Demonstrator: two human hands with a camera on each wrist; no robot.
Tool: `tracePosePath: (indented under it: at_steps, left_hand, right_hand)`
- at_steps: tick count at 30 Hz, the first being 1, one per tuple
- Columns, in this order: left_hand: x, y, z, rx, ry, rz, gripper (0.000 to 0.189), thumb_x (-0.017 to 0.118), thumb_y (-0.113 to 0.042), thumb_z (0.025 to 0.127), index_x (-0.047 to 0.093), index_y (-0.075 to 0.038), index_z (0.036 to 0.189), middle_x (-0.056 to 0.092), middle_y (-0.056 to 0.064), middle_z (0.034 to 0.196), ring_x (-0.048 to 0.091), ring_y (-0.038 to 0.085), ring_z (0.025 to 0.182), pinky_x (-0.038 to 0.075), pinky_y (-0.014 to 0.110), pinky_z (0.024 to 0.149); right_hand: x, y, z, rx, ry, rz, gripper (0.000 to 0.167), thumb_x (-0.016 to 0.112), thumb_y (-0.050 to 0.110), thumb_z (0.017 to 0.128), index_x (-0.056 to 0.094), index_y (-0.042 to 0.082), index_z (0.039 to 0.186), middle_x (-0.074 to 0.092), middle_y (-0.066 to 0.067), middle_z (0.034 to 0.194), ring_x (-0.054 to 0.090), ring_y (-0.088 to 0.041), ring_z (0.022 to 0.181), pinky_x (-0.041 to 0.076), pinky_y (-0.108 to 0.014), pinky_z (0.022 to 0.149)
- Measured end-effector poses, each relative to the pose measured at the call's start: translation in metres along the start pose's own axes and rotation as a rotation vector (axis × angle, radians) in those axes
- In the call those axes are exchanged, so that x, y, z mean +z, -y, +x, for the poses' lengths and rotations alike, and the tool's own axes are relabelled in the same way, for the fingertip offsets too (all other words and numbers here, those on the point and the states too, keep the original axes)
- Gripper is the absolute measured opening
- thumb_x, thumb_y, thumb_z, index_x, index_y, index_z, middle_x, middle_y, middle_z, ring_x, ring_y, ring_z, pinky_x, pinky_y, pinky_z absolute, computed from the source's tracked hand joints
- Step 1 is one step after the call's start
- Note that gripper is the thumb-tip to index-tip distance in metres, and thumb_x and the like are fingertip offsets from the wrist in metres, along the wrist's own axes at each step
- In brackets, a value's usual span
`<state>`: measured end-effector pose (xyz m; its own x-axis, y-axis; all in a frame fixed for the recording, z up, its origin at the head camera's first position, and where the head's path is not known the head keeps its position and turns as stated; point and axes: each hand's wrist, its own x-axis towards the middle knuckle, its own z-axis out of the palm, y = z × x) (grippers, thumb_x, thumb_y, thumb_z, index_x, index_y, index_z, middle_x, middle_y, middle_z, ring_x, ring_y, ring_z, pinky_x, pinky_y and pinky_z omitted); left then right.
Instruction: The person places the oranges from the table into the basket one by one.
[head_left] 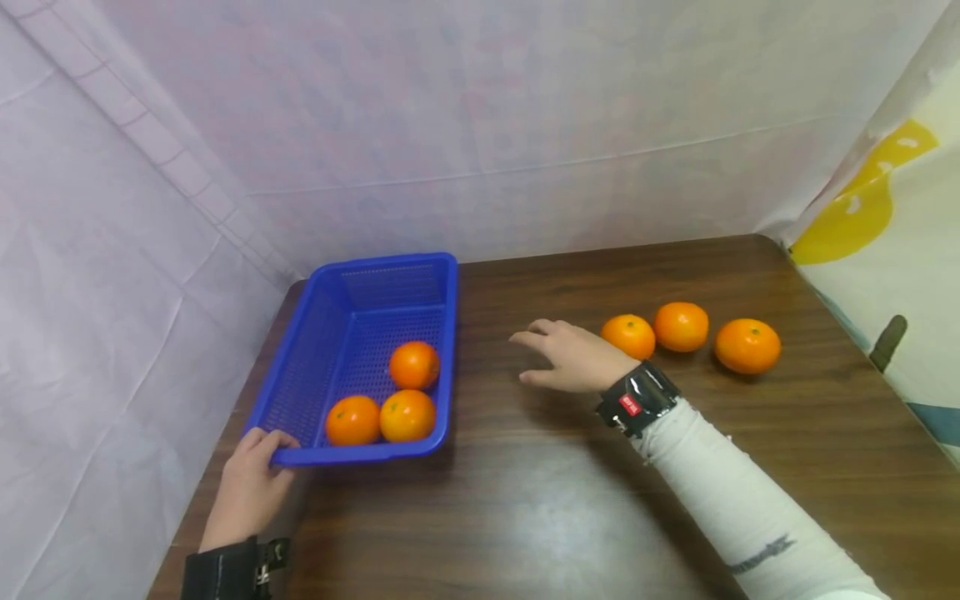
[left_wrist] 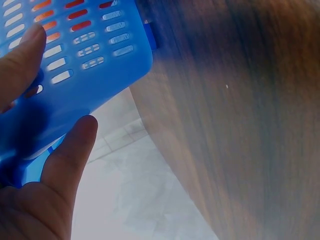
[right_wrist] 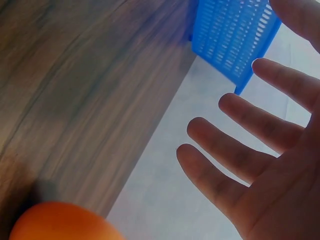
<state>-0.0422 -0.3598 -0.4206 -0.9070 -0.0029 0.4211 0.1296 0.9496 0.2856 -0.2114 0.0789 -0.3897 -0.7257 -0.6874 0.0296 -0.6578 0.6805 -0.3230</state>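
While curling the left-hand grip [head_left: 253,479] over the rim at the near left corner of the blue basket [head_left: 360,454], wears a black wristband [head_left: 221,573] nearest of all, at the left. Reaches in from the near right over the brown desk [head_left: 540,517] with a white sleeve [head_left: 750,492], then a second wristband [head_left: 648,396], black with a red label. Shows inside the basket, along its near side, a near left orange [head_left: 352,420] and a near right orange [head_left: 407,416], side by side. Holds just beyond these, close to the basket's right wall, a third orange [head_left: 414,366]. Spreads the right-hand grip [head_left: 573,360] above the desk, to the right of the basket and apart from it, fingertips toward the left; in the right wrist view, fans the fingers well apart. Has three more oranges on the desk farther right: a partly hidden orange [head_left: 628,333] just beyond the right wrist, a middle orange [head_left: 681,327] just beside that one and slightly farther off, and a rightmost orange [head_left: 748,346] a little apart. Ends along the far side in a pale hanging cloth [head_left: 510,100], with large yellow shapes [head_left: 847,229] on another cloth at the far right.
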Motion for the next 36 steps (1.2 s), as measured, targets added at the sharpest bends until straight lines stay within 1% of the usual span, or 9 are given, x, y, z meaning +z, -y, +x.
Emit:
tracePosePath:
  at_steps: [5, 9, 13, 19, 23, 26, 30, 33, 36]
  left_hand:
    - [-0.001, -0.002, 0.0, -0.035, 0.032, 0.006, 0.03, 0.075, 0.012, 0.066, 0.066, -0.007, 0.086, 0.054, 0.006, 0.083, 0.058, 0.023, 0.077, 0.048, 0.046, 0.069]
    - [0.0, -0.002, 0.001, -0.033, 0.035, 0.01, 0.03, 0.075, 0.012, 0.066, 0.066, -0.008, 0.086, 0.054, 0.005, 0.083, 0.056, 0.022, 0.077, 0.048, 0.043, 0.068]
    - [0.0, -0.002, 0.001, -0.035, 0.039, 0.01, 0.029, 0.076, 0.011, 0.067, 0.066, -0.008, 0.087, 0.054, 0.005, 0.084, 0.056, 0.022, 0.077, 0.048, 0.041, 0.068]
    - [-0.002, -0.005, 0.001, -0.059, 0.059, 0.005, 0.028, 0.076, 0.011, 0.069, 0.066, -0.006, 0.088, 0.055, 0.007, 0.085, 0.058, 0.025, 0.079, 0.05, 0.049, 0.072]
    - [-0.003, -0.006, 0.0, -0.048, 0.045, 0.005, 0.028, 0.076, 0.011, 0.068, 0.066, -0.006, 0.087, 0.055, 0.007, 0.084, 0.059, 0.025, 0.078, 0.05, 0.049, 0.072]
    - [-0.002, -0.005, 0.0, -0.037, 0.031, 0.012, 0.028, 0.077, 0.01, 0.067, 0.065, -0.007, 0.087, 0.054, 0.006, 0.084, 0.058, 0.024, 0.077, 0.049, 0.047, 0.07]
    - [-0.001, -0.003, 0.0, -0.035, 0.027, 0.015, 0.028, 0.077, 0.009, 0.068, 0.065, -0.008, 0.086, 0.053, 0.005, 0.083, 0.056, 0.023, 0.077, 0.049, 0.045, 0.07]
    - [0.0, -0.003, 0.0, -0.038, 0.026, 0.012, 0.028, 0.077, 0.01, 0.068, 0.065, -0.008, 0.086, 0.053, 0.005, 0.083, 0.055, 0.022, 0.076, 0.048, 0.044, 0.069]
    - [0.0, -0.003, -0.001, -0.043, 0.029, 0.014, 0.028, 0.078, 0.009, 0.068, 0.065, -0.008, 0.086, 0.053, 0.005, 0.083, 0.054, 0.02, 0.076, 0.047, 0.042, 0.067]
  right_hand:
    - [-0.001, -0.006, -0.008, 0.023, -0.005, 0.006, 0.065, 0.069, 0.046, 0.092, 0.052, 0.018, 0.147, 0.054, -0.016, 0.143, 0.06, -0.035, 0.122, 0.051, -0.052, 0.102]
    - [-0.001, -0.01, -0.012, 0.037, -0.018, 0.008, 0.064, 0.07, 0.045, 0.091, 0.052, 0.018, 0.146, 0.054, -0.016, 0.144, 0.061, -0.036, 0.121, 0.051, -0.054, 0.1]
    - [-0.002, -0.013, -0.015, 0.041, -0.026, 0.02, 0.065, 0.07, 0.044, 0.091, 0.051, 0.017, 0.147, 0.053, -0.018, 0.145, 0.059, -0.038, 0.123, 0.05, -0.055, 0.101]
    - [-0.006, -0.018, -0.02, 0.039, -0.043, 0.035, 0.065, 0.07, 0.042, 0.092, 0.05, 0.014, 0.147, 0.052, -0.021, 0.145, 0.057, -0.039, 0.125, 0.049, -0.056, 0.103]
    - [-0.011, -0.022, -0.024, 0.058, -0.048, 0.026, 0.065, 0.07, 0.042, 0.092, 0.049, 0.015, 0.148, 0.051, -0.021, 0.145, 0.056, -0.04, 0.126, 0.048, -0.057, 0.103]
    - [-0.014, -0.026, -0.028, 0.089, -0.053, 0.008, 0.065, 0.069, 0.043, 0.092, 0.049, 0.016, 0.148, 0.05, -0.021, 0.146, 0.053, -0.041, 0.129, 0.046, -0.059, 0.105]
    - [-0.016, -0.032, -0.032, 0.109, -0.075, -0.03, 0.065, 0.069, 0.045, 0.092, 0.051, 0.016, 0.147, 0.05, -0.02, 0.146, 0.047, -0.043, 0.134, 0.038, -0.064, 0.11]
    - [-0.016, -0.037, -0.035, 0.12, -0.082, -0.055, 0.066, 0.069, 0.047, 0.091, 0.051, 0.017, 0.146, 0.051, -0.019, 0.146, 0.045, -0.042, 0.136, 0.034, -0.065, 0.112]
    - [-0.015, -0.042, -0.038, 0.129, -0.083, -0.071, 0.066, 0.068, 0.049, 0.091, 0.052, 0.017, 0.146, 0.052, -0.018, 0.145, 0.044, -0.041, 0.136, 0.032, -0.064, 0.113]
